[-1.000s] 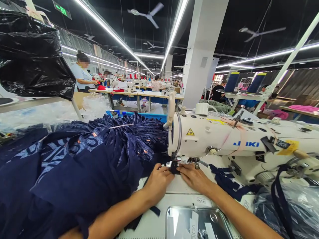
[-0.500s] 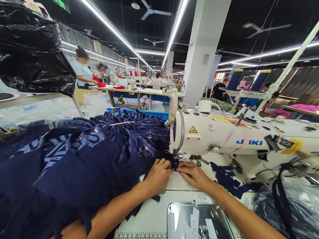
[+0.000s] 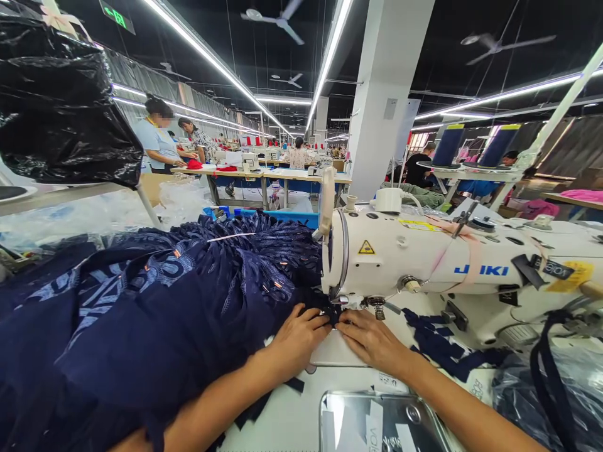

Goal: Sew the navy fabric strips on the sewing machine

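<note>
A white sewing machine (image 3: pixel 367 270) stands in front of me, its head above my fingertips. My left hand (image 3: pixel 299 336) lies at the needle area with bent fingers pressing dark navy fabric (image 3: pixel 333 312). From the other side, my right hand (image 3: pixel 372 339) pinches the same fabric, thumb and fingers close together. The needle and presser foot are mostly hidden by the machine head and the fabric. A large heap of navy garments (image 3: pixel 155 333) with light-blue lettering covers my left forearm in part and reaches up to the machine.
A shiny metal tin (image 3: pixel 381 420) with white labels lies near my right forearm. Navy scraps (image 3: pixel 436 342) rest beneath the machine arm. At right is a clear plastic bag (image 3: pixel 556 389). Thread cones (image 3: pixel 447 147) stand behind. People work at farther tables (image 3: pixel 277 172).
My hands stay at the needle area with slightly shifted fingers. The view has moved a little, and the machine appears slightly farther right and lower.
</note>
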{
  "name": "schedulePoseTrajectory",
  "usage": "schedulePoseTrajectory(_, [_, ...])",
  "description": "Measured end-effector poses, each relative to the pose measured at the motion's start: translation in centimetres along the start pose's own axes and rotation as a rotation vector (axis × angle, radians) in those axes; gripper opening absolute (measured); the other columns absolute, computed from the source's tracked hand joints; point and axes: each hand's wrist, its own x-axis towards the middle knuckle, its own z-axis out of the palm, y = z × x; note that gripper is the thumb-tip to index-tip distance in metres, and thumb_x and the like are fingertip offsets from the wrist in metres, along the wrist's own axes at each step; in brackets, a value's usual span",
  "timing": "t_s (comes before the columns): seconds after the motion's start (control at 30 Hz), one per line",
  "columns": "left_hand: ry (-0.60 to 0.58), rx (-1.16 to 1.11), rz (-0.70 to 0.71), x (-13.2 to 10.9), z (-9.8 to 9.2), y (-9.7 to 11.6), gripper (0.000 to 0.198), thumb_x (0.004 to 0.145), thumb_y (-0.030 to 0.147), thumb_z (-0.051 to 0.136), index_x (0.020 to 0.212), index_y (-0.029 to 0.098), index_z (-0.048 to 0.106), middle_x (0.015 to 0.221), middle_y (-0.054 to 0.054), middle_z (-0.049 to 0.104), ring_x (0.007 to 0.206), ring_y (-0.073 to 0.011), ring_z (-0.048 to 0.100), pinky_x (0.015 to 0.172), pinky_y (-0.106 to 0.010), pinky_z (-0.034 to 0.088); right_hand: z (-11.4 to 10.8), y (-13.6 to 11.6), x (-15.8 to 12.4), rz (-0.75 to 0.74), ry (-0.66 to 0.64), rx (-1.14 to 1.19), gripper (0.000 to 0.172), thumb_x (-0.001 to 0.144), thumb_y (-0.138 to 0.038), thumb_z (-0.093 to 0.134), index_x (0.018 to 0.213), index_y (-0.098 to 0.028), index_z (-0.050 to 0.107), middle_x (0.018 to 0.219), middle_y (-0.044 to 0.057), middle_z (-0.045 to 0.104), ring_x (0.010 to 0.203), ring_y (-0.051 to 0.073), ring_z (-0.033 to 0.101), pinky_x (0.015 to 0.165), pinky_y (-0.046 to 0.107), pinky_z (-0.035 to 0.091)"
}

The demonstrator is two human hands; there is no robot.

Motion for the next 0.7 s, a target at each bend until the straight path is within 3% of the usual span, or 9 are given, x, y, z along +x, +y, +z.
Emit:
schedulePoseTrajectory(0.47, [0.043, -0.086, -0.003, 0.33, -0.38, -0.52, 0.042, 0.073, 0.002, 0.051, 0.110, 0.021, 0.055, 0.120, -0.003, 0.054, 0.114, -0.0224, 0.043, 0.101, -0.048, 0.023, 0.51, -0.09, 0.00, 0.008, -0.010, -0.086, 0.025, 0.084, -0.015, 0.041, 0.100, -0.014, 0.060, 0.094, 0.011, 0.061, 0.086, 0.021, 0.057, 0.074, 0.036, 0.051])
schedulePoseTrajectory(0.7, [0.063, -0.069, -0.012, 0.78, -0.99, -1.04, 0.044, 0.074, -0.001, 0.047, 0.109, 0.023, 0.057, 0.117, -0.001, 0.057, 0.112, -0.0202, 0.046, 0.100, -0.047, 0.026, 0.61, 0.40, -0.41, 0.089, -0.067, -0.104, 0.029, 0.082, -0.019, 0.044, 0.107, -0.015, 0.060, 0.106, 0.013, 0.062, 0.093, 0.023, 0.059, 0.078, 0.038, 0.050])
